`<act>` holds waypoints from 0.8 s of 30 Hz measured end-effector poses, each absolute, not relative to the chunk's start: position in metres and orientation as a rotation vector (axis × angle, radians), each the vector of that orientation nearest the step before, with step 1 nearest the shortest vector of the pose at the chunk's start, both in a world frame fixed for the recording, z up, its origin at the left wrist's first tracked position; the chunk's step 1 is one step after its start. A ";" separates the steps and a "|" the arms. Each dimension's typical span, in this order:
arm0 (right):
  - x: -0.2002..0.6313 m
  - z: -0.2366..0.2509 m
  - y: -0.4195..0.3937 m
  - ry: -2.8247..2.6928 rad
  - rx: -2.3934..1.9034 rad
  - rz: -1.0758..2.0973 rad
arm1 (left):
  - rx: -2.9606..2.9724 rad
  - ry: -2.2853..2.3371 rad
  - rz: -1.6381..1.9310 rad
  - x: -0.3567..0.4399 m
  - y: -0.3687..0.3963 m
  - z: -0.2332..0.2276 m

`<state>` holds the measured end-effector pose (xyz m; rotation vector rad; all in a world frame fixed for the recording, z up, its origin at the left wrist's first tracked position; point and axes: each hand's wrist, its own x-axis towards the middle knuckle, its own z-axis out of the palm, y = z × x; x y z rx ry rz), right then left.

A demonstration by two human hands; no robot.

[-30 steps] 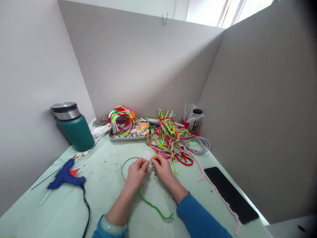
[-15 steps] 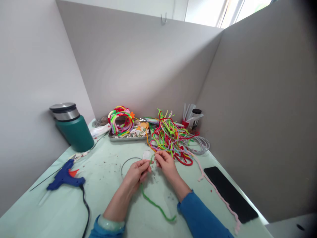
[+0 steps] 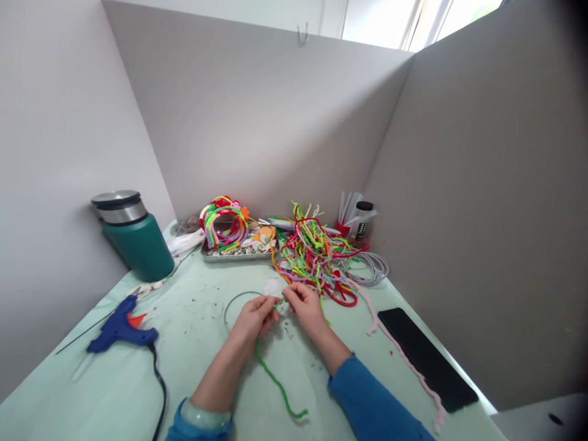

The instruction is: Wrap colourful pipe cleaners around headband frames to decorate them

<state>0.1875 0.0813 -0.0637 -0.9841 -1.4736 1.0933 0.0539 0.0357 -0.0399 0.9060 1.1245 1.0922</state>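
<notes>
Grey partition walls box in a pale green worktop (image 3: 197, 367) speckled with scraps. At its middle both hands meet over a thin wire hoop (image 3: 229, 304): the left hand (image 3: 254, 318) and the right hand (image 3: 307, 308) each pinch the top end of a green pipe cleaner (image 3: 275, 383), whose tail trails back along the worktop between the forearms. A white bit (image 3: 272, 286) lies just beyond the fingertips. Further out sits a tangle of coloured pipe cleaners (image 3: 316, 257) to the right, a tray (image 3: 239, 251) of finished hoops behind, a blue glue gun (image 3: 120, 331) and green flask (image 3: 135, 236) to the left, and a black phone (image 3: 425, 358) beside a pink strand (image 3: 404, 358). The grip looks small and fine, so the fuzzy stem could slip or unwind, and its loose tail might snag on the nearby tangle.
</notes>
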 end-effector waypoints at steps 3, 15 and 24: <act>0.187 -0.065 0.082 -1.452 -0.981 1.101 | 0.944 1.105 1.018 0.055 0.034 -0.038; 0.187 -0.058 0.075 -1.436 -0.813 1.358 | 0.858 1.201 1.113 0.054 0.039 -0.047; 0.188 -0.063 0.081 -1.418 -0.929 1.238 | 0.833 0.929 0.922 0.047 0.034 -0.047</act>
